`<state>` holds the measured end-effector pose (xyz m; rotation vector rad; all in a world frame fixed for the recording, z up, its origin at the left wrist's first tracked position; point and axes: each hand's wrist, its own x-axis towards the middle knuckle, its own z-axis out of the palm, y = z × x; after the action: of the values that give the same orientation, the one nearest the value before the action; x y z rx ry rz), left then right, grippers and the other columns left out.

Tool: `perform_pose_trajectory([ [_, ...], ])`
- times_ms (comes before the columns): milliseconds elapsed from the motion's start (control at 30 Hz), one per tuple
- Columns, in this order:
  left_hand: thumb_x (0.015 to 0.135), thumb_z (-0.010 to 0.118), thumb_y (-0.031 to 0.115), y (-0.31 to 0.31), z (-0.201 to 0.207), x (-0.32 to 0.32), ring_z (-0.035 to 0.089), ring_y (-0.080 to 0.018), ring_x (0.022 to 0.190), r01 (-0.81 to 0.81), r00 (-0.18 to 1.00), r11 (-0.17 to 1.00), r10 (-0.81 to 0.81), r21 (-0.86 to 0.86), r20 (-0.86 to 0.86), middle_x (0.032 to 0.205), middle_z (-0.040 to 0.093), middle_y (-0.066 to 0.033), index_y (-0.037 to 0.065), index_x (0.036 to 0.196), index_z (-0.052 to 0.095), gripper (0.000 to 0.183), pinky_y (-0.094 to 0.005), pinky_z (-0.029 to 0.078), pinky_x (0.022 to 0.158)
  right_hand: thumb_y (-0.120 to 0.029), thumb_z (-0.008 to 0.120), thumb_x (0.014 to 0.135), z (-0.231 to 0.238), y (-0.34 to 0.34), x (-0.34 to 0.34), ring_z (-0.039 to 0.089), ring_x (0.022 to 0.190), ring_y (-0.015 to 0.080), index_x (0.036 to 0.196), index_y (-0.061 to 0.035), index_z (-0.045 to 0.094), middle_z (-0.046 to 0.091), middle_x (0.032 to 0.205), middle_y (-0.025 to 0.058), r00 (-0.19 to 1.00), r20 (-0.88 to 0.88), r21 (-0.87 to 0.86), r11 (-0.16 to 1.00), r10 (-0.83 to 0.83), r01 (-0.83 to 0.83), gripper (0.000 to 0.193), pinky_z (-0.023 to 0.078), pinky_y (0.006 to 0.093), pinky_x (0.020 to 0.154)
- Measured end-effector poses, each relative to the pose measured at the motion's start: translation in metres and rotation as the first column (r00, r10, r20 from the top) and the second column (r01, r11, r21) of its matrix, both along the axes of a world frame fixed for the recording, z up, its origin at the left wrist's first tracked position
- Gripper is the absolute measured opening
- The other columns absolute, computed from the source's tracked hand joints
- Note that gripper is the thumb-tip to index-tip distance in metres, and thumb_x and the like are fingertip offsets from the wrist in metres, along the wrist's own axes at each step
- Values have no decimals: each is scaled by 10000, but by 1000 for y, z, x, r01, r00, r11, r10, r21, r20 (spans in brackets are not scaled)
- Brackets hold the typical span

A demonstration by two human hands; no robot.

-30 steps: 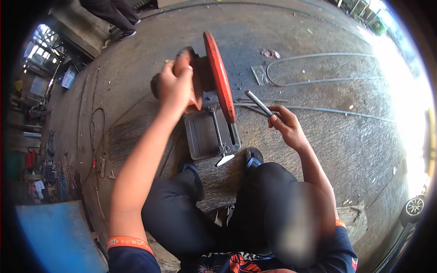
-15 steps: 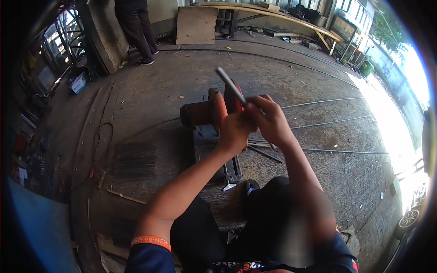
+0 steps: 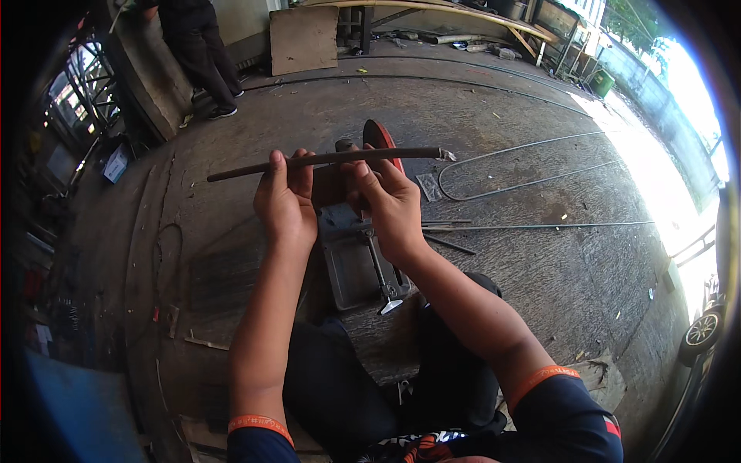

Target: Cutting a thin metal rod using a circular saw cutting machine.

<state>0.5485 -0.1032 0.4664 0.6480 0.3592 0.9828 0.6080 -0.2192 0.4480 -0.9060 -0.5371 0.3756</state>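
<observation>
A dark metal rod (image 3: 421, 153) lies almost level across both hands, raised above a cut-off saw. My left hand (image 3: 285, 208) grips it left of its middle, thumb on the near side and fingers behind. Farther along, my right hand (image 3: 392, 208) pinches it between thumb and fingers. The rod's right end looks bright and bare; its left end is dull. Under the hands stands the saw's grey base (image 3: 340, 270), with a clamp screw and a pale handle (image 3: 391, 306). A red round guard (image 3: 378, 135) shows behind the rod; my hands hide much of the saw's body.
Long thin rods (image 3: 540, 226) stretch over the floor to the right, one bent in a loop. Short cut pieces (image 3: 451, 245) lie beside the saw. A person (image 3: 197, 58) stands at the far left near a brown board (image 3: 303, 40). A wheel (image 3: 701, 330) shows at the right.
The rod has swung from a steep slant, pointing away, to nearly level. My hands, close together before, have moved apart along it, and the left has shifted leftward.
</observation>
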Motion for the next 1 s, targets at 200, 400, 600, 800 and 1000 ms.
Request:
perform_pose_trajectory([
  [200, 915, 598, 231, -3, -2, -3, 661, -186, 854, 19, 999, 999, -18, 30, -52, 962, 642, -136, -23, 1044, 517, 295, -222, 579, 725, -247, 578, 944, 7, -4, -5, 539, 631, 48, 1097, -23, 630, 586, 770, -21, 1000, 16, -22, 1000, 14, -14, 276, 389, 197, 530],
  [400, 901, 622, 244, -7, -4, 1, 662, -177, 809, 28, 998, 1000, -28, -2, -57, 942, 644, -128, -11, 1054, 522, 314, -223, 579, 713, -255, 593, 934, 10, -8, -2, 543, 629, 46, 1040, -29, 635, 582, 755, -19, 999, -36, -4, 999, 32, -32, 253, 380, 195, 517],
  [600, 881, 649, 279, -18, -4, 4, 649, -161, 812, 92, 994, 994, -95, -51, -55, 954, 640, -111, 37, 1075, 524, 334, -230, 570, 741, -188, 632, 905, 7, -8, 5, 559, 709, 78, 1035, 12, 622, 634, 827, 19, 987, -138, -1, 997, 79, -79, 239, 461, 240, 636],
  [800, 880, 651, 278, -32, -1, 4, 637, -159, 879, 154, 987, 987, -156, -48, -45, 987, 631, -97, 34, 1101, 529, 351, -246, 546, 818, -150, 641, 893, 2, -7, 7, 588, 752, 106, 1102, -5, 573, 629, 902, 40, 962, -248, 117, 989, 119, -92, 263, 487, 256, 678],
  [1000, 886, 643, 178, -33, -2, 3, 629, -154, 913, 218, 975, 976, -217, 18, -44, 1016, 624, -81, 23, 1052, 583, 236, -227, 549, 809, -177, 645, 893, 4, -9, 12, 586, 724, 110, 1005, -24, 580, 618, 844, 44, 955, -284, 94, 993, 91, -67, 201, 477, 257, 629],
])
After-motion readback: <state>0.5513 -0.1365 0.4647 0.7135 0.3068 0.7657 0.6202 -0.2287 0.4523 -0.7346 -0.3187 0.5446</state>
